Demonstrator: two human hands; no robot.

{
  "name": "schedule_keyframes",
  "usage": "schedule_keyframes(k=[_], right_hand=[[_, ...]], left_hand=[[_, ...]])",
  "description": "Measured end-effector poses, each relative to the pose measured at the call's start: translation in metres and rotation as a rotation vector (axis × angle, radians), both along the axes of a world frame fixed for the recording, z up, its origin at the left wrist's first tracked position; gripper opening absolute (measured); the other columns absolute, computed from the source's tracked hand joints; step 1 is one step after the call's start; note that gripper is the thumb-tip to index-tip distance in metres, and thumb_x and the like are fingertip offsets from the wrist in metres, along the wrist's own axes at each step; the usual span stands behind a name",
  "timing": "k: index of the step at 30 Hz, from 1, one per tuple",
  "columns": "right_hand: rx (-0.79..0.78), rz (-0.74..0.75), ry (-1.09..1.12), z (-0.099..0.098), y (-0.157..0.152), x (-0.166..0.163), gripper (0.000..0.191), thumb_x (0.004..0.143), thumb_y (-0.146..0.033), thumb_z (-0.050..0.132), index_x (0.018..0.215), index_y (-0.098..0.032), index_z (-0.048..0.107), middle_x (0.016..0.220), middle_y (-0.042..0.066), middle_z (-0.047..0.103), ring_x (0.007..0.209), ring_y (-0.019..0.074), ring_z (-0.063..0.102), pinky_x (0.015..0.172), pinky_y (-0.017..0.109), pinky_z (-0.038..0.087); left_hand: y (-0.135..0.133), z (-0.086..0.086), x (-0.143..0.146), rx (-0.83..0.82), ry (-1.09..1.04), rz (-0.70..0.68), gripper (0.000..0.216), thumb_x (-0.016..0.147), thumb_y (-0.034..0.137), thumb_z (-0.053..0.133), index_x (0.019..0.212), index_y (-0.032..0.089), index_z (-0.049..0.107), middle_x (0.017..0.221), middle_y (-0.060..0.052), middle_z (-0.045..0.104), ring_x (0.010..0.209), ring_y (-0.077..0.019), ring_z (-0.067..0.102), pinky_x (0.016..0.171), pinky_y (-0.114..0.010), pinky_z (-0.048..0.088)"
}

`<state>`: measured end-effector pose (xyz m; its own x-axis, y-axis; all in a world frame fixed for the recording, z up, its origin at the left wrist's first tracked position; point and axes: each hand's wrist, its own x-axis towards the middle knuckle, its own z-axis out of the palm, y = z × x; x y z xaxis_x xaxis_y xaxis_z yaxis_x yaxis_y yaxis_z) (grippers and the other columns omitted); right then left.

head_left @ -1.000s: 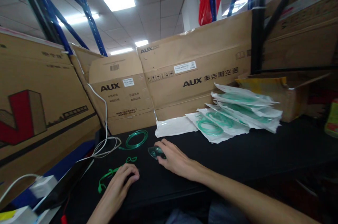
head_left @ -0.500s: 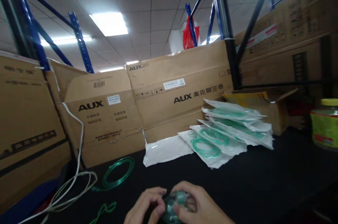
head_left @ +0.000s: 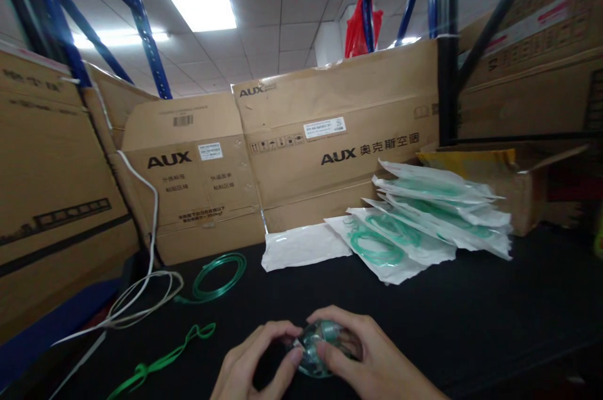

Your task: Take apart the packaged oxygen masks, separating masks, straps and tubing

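Observation:
A clear, green-tinted plastic breathing mask [head_left: 315,362] is held low over the black table, at the bottom middle of the head view. My left hand [head_left: 261,359] grips its left edge, with thumb and forefinger bent toward each other at the rim. Around the right side curls my right hand [head_left: 355,350], its thumb pressed on the front of the mask. The fingers partly cover the mask. To the left lie a coil of green clear tubing [head_left: 219,277] and a loose green elastic strap [head_left: 164,362].
Sealed white pouches with green tubing [head_left: 377,249] are piled at the right, beside a flat white pouch [head_left: 306,246]. Behind stand cardboard sheets [head_left: 292,180] and an open carton [head_left: 530,199]. A white cable [head_left: 153,218] runs down the left side.
My view has tilted down and turned slightly left, so more of the strap shows. The left thumb and forefinger have spread somewhat along the mask's edge. Both hands stay on the mask.

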<state>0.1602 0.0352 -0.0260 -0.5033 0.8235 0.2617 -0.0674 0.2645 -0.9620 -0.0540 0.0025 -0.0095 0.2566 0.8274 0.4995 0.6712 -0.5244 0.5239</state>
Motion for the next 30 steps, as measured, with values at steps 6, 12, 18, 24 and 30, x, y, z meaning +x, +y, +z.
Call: schedule_keyframes(k=[6,12,18,24,30], right_hand=[[-0.012,-0.014,-0.004,0.002,-0.003,0.001,0.033,0.087,-0.043,0.067,0.107,-0.017,0.071,0.1,0.009,0.073,0.095,0.0241,0.07,0.084,0.03,0.056],[-0.019,0.011,-0.003,0.001,-0.003,0.002,0.034,0.088,-0.042,0.067,0.108,-0.016,0.07,0.103,0.01,0.073,0.096,0.0251,0.07,0.083,0.031,0.056],[-0.013,-0.01,-0.023,0.005,-0.005,0.003,0.035,0.087,-0.042,0.067,0.111,-0.017,0.071,0.106,0.011,0.074,0.1,0.0263,0.07,0.087,0.033,0.056],[-0.016,-0.005,-0.037,0.01,-0.009,0.003,0.038,0.087,-0.043,0.067,0.113,-0.016,0.072,0.108,0.011,0.074,0.101,0.0253,0.07,0.088,0.031,0.056],[-0.074,0.025,-0.025,0.019,-0.011,0.004,0.039,0.088,-0.046,0.067,0.108,-0.013,0.073,0.1,0.011,0.073,0.1,0.027,0.07,0.089,0.035,0.055]], left_hand=[[0.0,-0.004,-0.004,-0.043,-0.033,-0.019,0.018,0.094,0.039,0.063,0.104,0.03,0.074,0.101,0.001,0.078,0.094,-0.018,0.074,0.087,-0.02,0.057],[0.0,-0.001,-0.004,-0.107,-0.054,-0.033,0.02,0.096,0.039,0.059,0.104,0.03,0.074,0.102,0.0,0.078,0.095,-0.0183,0.074,0.084,-0.02,0.057],[-0.002,0.0,-0.003,-0.107,-0.044,-0.023,0.019,0.094,0.041,0.062,0.103,0.03,0.075,0.1,0.0,0.078,0.092,-0.0184,0.074,0.08,-0.018,0.058],[-0.002,0.002,-0.001,-0.08,-0.037,-0.019,0.02,0.095,0.039,0.061,0.103,0.027,0.075,0.1,-0.001,0.078,0.092,-0.0176,0.074,0.081,-0.018,0.057],[-0.004,0.001,0.0,-0.02,-0.024,-0.022,0.016,0.094,0.035,0.064,0.103,0.028,0.074,0.098,0.001,0.078,0.091,-0.0157,0.075,0.082,-0.016,0.056]])
